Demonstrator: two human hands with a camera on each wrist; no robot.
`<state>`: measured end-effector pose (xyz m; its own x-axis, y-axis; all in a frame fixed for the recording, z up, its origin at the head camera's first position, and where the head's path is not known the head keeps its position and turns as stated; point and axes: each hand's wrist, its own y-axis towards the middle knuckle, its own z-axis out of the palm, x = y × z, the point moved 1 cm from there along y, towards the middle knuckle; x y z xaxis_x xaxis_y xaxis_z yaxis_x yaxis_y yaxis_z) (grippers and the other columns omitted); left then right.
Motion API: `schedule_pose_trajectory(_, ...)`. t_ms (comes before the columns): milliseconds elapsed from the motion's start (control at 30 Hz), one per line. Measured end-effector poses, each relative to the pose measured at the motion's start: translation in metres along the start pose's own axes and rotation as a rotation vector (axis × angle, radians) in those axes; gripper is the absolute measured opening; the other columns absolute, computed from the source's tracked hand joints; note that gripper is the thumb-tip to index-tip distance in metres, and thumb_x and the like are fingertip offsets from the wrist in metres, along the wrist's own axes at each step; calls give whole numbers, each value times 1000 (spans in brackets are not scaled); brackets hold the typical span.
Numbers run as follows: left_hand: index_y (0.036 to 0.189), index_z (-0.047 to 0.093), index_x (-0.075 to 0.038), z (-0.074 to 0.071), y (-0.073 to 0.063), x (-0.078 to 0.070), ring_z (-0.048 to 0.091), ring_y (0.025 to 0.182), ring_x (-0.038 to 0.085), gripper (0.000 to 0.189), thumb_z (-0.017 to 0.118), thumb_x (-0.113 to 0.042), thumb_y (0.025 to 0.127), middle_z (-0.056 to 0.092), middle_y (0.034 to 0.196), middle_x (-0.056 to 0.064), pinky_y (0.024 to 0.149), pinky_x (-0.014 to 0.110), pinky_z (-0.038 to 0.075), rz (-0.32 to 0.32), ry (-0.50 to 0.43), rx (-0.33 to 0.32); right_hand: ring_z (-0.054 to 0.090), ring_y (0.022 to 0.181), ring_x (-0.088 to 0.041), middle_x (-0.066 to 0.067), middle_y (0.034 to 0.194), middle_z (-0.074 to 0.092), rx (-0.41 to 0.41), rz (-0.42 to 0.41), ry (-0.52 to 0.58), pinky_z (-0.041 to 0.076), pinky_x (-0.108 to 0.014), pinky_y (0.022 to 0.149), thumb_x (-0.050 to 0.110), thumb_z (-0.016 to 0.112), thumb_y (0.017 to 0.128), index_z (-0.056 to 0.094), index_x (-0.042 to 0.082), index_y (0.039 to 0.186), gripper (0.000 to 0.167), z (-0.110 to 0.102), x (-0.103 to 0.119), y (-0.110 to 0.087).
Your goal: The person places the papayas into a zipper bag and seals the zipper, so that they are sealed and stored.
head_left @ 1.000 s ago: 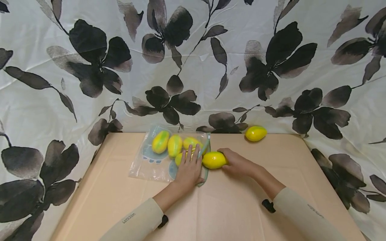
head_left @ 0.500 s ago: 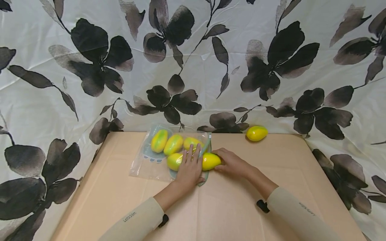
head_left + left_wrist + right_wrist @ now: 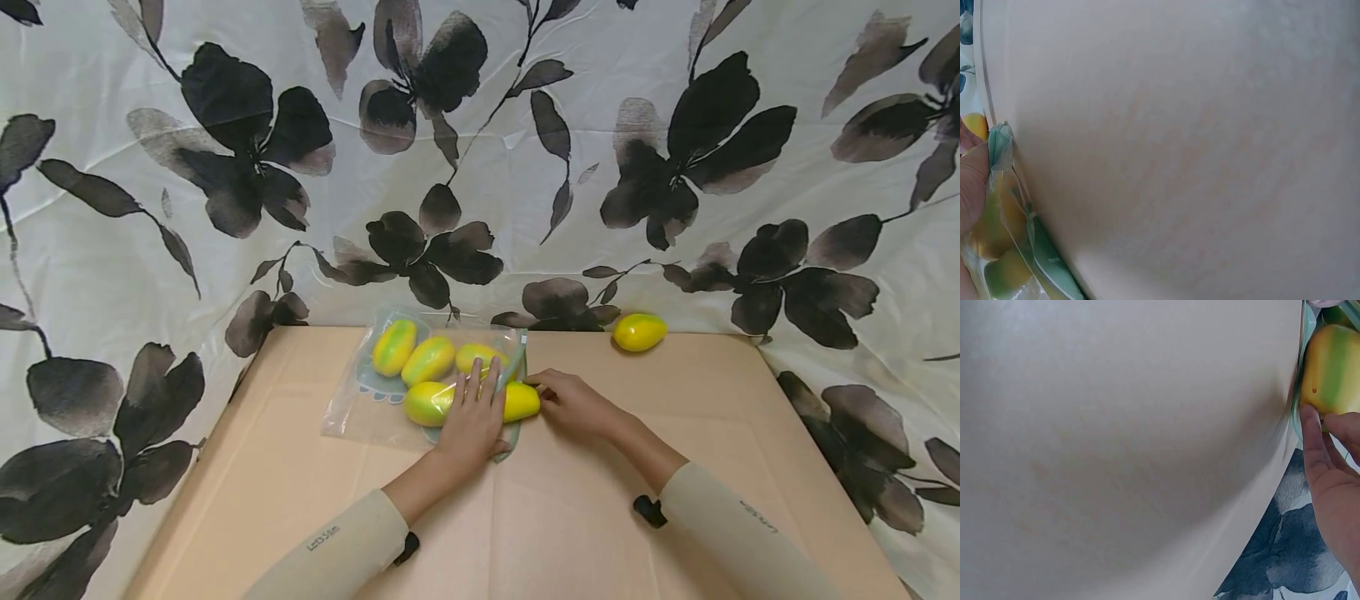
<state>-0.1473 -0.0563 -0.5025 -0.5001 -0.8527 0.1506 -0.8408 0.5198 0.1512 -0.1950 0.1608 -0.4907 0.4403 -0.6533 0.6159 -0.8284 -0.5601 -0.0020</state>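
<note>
A clear zip bag [image 3: 348, 423] with blue print lies flat on the tan board, its green-edged mouth facing right. Inside are several yellow-green mangoes [image 3: 427, 360], one lying partly under my left hand [image 3: 468, 425]. That hand rests on the bag near its mouth, fingers straight and slightly spread. At the mouth, my right hand [image 3: 581, 404] has thumb and fingertips on the outer end of another mango [image 3: 521, 402], most of which is between the bag's layers. The right wrist view shows fingertips against this mango's [image 3: 1332, 372] end, beside the bag's green edge [image 3: 1298, 394].
One loose yellow mango [image 3: 640, 332] sits at the board's back edge, right of the bag. The tan board [image 3: 562, 517] slopes out towards the front. Behind and beside it hangs white cloth [image 3: 525, 208] with dark flowers.
My right hand has moved left, sliding its mango into the bag's mouth. The mango under my left hand has shifted left, and another inside has tilted. The left hand stays put.
</note>
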Motion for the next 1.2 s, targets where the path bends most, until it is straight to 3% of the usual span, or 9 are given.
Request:
schedule_pose_trajectory(200, 153, 45, -4, 0, 2, 0, 19, 157, 46, 110, 82, -68, 72, 13, 172, 23, 126, 59, 25, 7, 19, -20, 71, 105, -24, -12, 125, 71, -31, 93, 49, 60, -40, 94, 9, 67, 98, 62, 2, 135, 37, 1, -4, 5)
schedule_pose_trajectory(433, 151, 49, -6, -2, 4, -2, 20, 156, 47, 105, 80, -69, 73, 13, 171, 24, 126, 59, 24, 15, 61, -14, 66, 97, -22, -12, 115, 67, -114, 220, 67, 60, -39, 90, 18, 79, 92, 54, -2, 139, 56, 6, -3, 13)
schedule_pose_trajectory(700, 153, 46, -6, -1, 5, -2, 19, 156, 47, 107, 77, -71, 75, 12, 171, 24, 126, 60, 23, 23, 93, -4, 55, 129, -39, -25, 141, 53, -147, 258, -92, 47, -51, 113, 33, 86, 85, 43, -5, 147, 84, 16, 6, 22)
schedule_pose_trajectory(867, 155, 43, -5, -1, 6, 0, 20, 156, 47, 112, 76, -74, 73, 13, 172, 23, 126, 60, 24, 23, 117, -4, 53, 132, -43, -28, 142, 51, -161, 257, -139, 46, -53, 113, 38, 86, 84, 40, -7, 149, 92, 19, 11, 24)
schedule_pose_trajectory(1200, 155, 41, -3, 1, 6, 1, 22, 155, 48, 115, 75, -75, 73, 15, 171, 25, 126, 58, 26, 32, 108, 1, 49, 138, -43, -28, 149, 48, -147, 265, -60, 42, -56, 116, 38, 83, 87, 37, -6, 152, 90, 17, 4, 18)
